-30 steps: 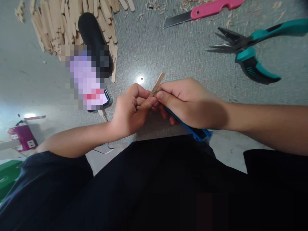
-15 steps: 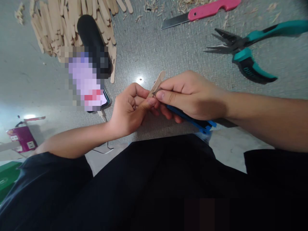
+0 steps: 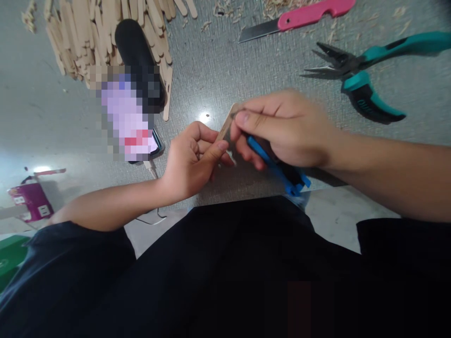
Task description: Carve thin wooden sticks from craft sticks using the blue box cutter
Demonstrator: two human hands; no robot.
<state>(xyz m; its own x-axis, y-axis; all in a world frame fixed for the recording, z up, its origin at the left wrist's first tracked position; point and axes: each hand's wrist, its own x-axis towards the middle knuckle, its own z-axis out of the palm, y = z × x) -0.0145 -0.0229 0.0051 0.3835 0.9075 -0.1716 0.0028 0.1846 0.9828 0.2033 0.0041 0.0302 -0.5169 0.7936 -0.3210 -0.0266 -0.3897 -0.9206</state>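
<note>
A flat wooden craft stick (image 3: 225, 125) is pinched between the thumb and fingers of my left hand (image 3: 186, 162), slanting up and to the right. My right hand (image 3: 294, 129) is closed around a utility knife (image 3: 295, 184) with a blue and black handle, which sticks out below the palm. The right thumb and forefinger sit at the stick's upper end, where motion smears the knife's tip. Whether the blade touches the wood there I cannot tell.
Many craft sticks (image 3: 79, 35) lie heaped at the upper left, beside a black case (image 3: 136, 51) and a blurred phone (image 3: 123, 117). A pink knife (image 3: 306, 15), teal pliers (image 3: 355, 63) and wood shavings lie at the upper right. A purple box (image 3: 33, 201) is far left.
My right hand has moved up along the craft stick with the utility knife, away from the left thumb. My left hand stays nearly in place, holding the stick.
</note>
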